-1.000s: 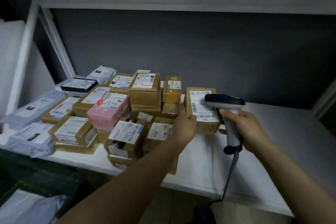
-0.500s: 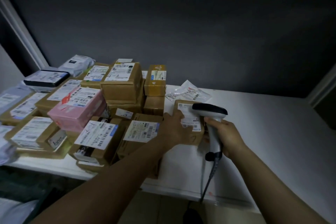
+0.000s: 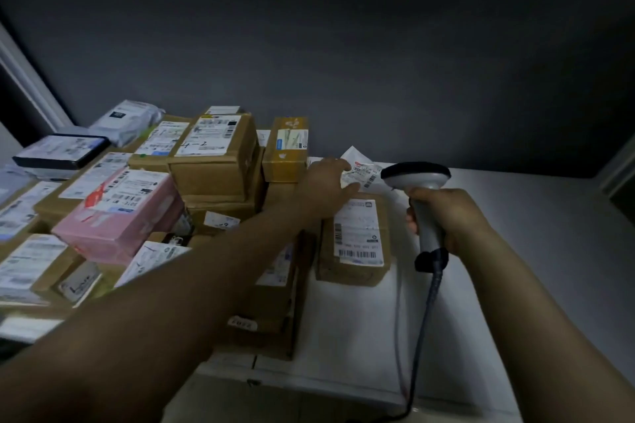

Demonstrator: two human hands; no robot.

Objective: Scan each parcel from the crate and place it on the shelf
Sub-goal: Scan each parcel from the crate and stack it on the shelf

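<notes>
A brown cardboard parcel (image 3: 354,240) lies label-up on the white shelf (image 3: 522,251). Just behind it, the left hand (image 3: 324,178) pinches a clear plastic pouch (image 3: 366,170); the right hand (image 3: 446,216) grips a grey handheld scanner (image 3: 415,175). Flattening the pouch's crinkled barcode toward the scanner should help it read.

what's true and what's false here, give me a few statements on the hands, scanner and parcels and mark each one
1. The right hand holds the scanner by its handle. True.
2. The brown box lies on the white shelf, label up. True.
3. The left hand holds the brown box. False: it pinches the bagged parcel lying behind that box.
4. The scanner is cordless. False: a cable hangs from the bottom of its handle.
5. The pink box sits on top of other parcels. True.
</notes>
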